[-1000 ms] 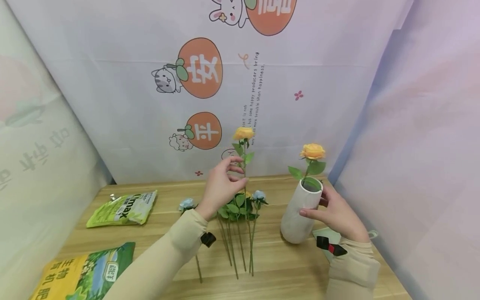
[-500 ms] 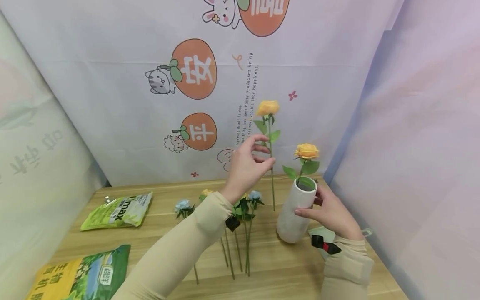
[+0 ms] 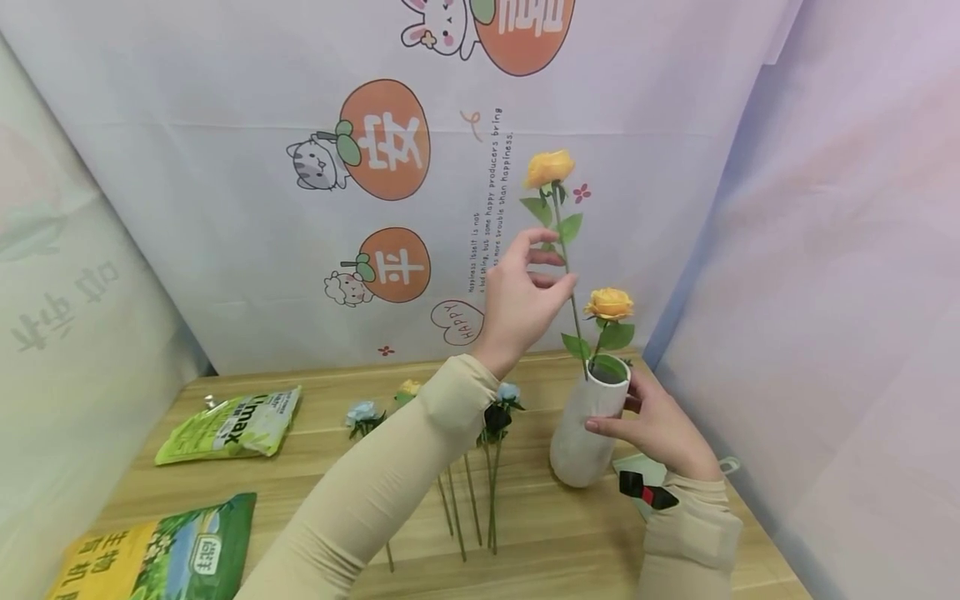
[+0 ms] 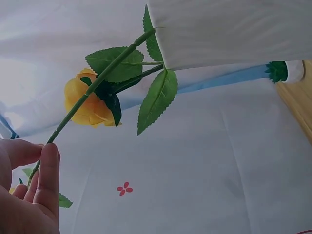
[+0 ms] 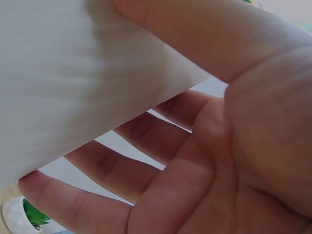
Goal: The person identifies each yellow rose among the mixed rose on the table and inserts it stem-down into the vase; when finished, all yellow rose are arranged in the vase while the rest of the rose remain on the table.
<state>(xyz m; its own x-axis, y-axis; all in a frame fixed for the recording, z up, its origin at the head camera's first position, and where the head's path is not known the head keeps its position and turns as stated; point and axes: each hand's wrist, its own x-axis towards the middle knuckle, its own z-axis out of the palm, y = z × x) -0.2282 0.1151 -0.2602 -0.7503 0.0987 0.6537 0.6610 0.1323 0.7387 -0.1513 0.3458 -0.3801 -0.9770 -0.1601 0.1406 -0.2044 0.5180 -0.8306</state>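
Observation:
My left hand [image 3: 525, 296] pinches the thin green stem of a yellow artificial rose [image 3: 551, 171], its bloom held high and its lower end right at the rim of the white vase [image 3: 585, 437]. Another yellow rose [image 3: 609, 305] stands in that vase with its leaves over the rim. My right hand [image 3: 671, 429] grips the upper part of the vase, which leans slightly. Seen from the left wrist, the held stem [image 4: 73, 111] crosses in front of the standing rose, its tip at the vase's mouth. In the right wrist view, thumb and fingers lie around the vase [image 5: 73, 87].
Several more roses lie on the wooden table [image 3: 540, 550], among them blue ones [image 3: 362, 412], partly behind my left sleeve. A green packet [image 3: 232, 425] and a yellow-green bag [image 3: 157, 550] lie at left. A small potted plant [image 4: 280, 71] stands behind the vase.
My left hand has lifted the yellow rose off the other flowers and carried it up and right to the vase rim. The right hand still holds the vase in place.

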